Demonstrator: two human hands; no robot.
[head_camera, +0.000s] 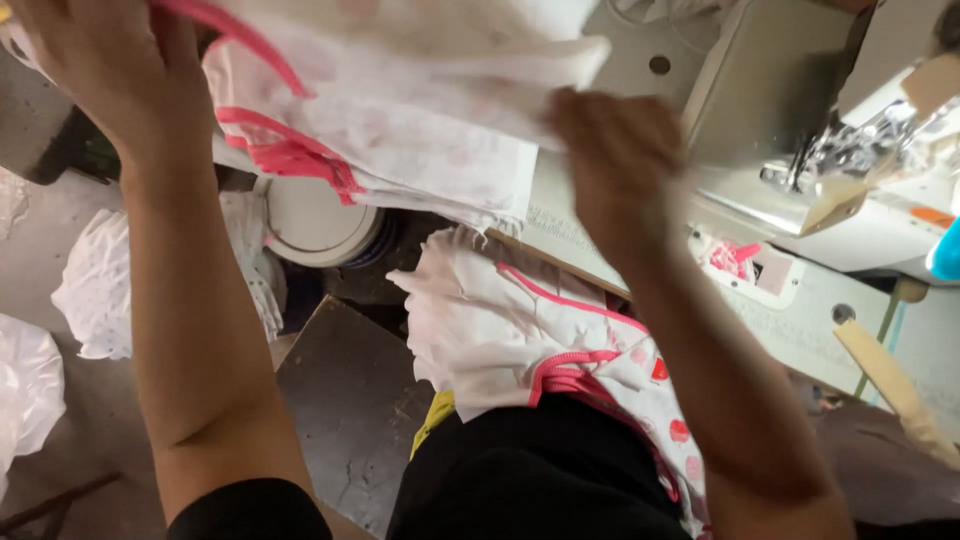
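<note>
The left hand (105, 70) is raised at the upper left of the view, back of the hand toward the camera; its fingers are curled over the upper edge of a white garment piece (420, 130) with pink binding (285, 155), and the grip itself is hidden behind the hand, so how tightly it closes cannot be told. The right hand (615, 150) is at centre frame, blurred; its fingers are closed on the right-hand edge of the same white garment piece, pinching the fabric near its folded corner. The garment piece is held between the two hands, above the front edge of the sewing table (800, 330) and to the left of the sewing machine (790, 110); it is folded in several layers, carries a faint pink spot print, and its lower edge hangs free. Below it, a second white garment (520, 340) with pink trim and red spots lies across the person's lap, partly over black clothing (540, 470); a small yellow scrap (432, 418) shows at its lower left edge. On the machine bed, a small pink fabric scrap (735, 258) lies near the needle area; a wooden stick (890, 385) rests at the right of the table. On the floor at left, white plastic bags (95, 285) lie near a round white lid (315, 220); a dark board (345, 400) lies beside the person's knee.
</note>
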